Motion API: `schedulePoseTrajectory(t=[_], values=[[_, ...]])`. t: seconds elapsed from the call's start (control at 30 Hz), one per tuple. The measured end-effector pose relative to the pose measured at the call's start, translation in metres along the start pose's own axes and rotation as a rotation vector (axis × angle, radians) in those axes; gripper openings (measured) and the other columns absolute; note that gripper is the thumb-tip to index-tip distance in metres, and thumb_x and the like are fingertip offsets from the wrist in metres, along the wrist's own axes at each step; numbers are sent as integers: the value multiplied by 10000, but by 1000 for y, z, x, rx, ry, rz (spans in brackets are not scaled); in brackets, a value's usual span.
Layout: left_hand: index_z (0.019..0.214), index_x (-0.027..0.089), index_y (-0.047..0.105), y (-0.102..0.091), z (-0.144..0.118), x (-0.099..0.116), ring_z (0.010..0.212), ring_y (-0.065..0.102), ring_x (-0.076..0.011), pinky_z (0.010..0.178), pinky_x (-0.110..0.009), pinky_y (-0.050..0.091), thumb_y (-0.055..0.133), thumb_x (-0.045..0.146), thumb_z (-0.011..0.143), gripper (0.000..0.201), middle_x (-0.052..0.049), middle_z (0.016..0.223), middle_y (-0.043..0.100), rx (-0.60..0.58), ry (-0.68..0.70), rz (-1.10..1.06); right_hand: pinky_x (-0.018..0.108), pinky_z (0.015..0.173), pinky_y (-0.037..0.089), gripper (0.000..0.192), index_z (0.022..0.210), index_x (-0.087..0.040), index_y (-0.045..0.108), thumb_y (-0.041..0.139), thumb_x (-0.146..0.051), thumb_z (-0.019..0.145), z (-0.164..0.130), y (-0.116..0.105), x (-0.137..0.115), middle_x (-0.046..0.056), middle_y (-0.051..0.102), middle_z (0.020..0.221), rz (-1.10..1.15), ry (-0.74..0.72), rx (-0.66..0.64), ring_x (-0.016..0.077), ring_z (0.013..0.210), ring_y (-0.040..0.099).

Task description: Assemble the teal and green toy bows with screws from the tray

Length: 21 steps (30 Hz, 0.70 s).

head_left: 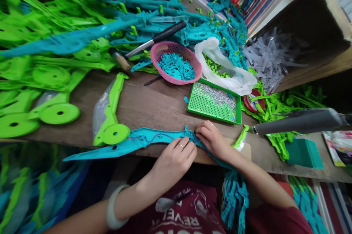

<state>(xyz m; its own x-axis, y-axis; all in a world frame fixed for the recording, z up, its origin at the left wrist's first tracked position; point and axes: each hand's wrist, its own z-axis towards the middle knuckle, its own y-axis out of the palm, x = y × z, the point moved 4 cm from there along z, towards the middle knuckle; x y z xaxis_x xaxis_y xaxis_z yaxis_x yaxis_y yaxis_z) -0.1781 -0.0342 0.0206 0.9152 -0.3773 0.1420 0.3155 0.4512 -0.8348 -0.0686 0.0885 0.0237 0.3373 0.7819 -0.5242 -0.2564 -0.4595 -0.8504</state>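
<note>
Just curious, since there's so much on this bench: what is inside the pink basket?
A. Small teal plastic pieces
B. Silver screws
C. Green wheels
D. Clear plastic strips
A: the pink basket holds a heap of small teal plastic pieces; the silvery bits lie in the green tray instead.

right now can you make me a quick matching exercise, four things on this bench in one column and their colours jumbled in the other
Things:
1. round basket
2. flat tray of small metal bits
3. long plastic piece under both hands
4. hammer handle

Colours:
A. black
B. teal
C. pink
D. green

Pairs: 1-C, 2-D, 3-B, 4-A

The left hand and the right hand both rest on the teal piece at the bench edge.
</note>
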Motion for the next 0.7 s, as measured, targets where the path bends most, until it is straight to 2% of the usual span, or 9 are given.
schedulePoseTrajectory(t=[0.13,0.27,0.37,0.43,0.53,0.63,0.7], values=[[954,99,694,-3,3,-1,917,632,-248,828,-367,509,473,-13,883,258,-104,916,689,-32,8,6,327,833,494,43,976,-203,588,566,-233,998,-4,-24,6,60,613,991,141,73,-23,192,939,571],[999,77,704,-1,4,-3,885,627,-255,729,-342,522,436,-32,868,317,-123,911,679,-23,23,30,351,834,495,86,1008,-198,596,646,-227,944,-20,-38,7,53,639,958,15,149,-32,208,922,587],[1031,74,711,0,5,-4,889,625,-261,711,-333,543,423,-37,859,353,-128,909,670,-61,17,49,368,834,498,72,1027,-186,605,603,-230,971,-28,-33,-2,79,634,981,-128,151,-64,230,948,580],[1043,63,711,0,7,-4,897,623,-266,721,-338,553,427,-43,849,360,-136,913,666,-84,32,49,360,805,497,97,1026,-177,611,543,-241,1001,-33,-31,-12,93,622,985,-175,133,19,230,934,565],[1037,41,711,-1,10,-3,874,617,-270,714,-343,555,435,-50,835,353,-142,895,655,-101,58,55,364,740,476,161,996,-159,625,549,-300,999,-44,-25,-31,99,619,939,-284,43,119,241,879,531],[1032,47,711,0,11,-5,856,613,-273,706,-350,556,427,-44,845,352,-137,876,646,-114,72,56,366,643,424,127,992,-134,650,541,-200,985,-56,-10,-43,91,610,840,-479,-45,100,247,800,487],[1045,53,706,2,10,-6,879,615,-282,737,-370,564,416,-29,863,352,-143,900,648,-131,91,36,369,624,414,184,1013,-108,661,479,-97,981,-61,-3,-45,103,612,840,-548,-60,111,243,782,475]])
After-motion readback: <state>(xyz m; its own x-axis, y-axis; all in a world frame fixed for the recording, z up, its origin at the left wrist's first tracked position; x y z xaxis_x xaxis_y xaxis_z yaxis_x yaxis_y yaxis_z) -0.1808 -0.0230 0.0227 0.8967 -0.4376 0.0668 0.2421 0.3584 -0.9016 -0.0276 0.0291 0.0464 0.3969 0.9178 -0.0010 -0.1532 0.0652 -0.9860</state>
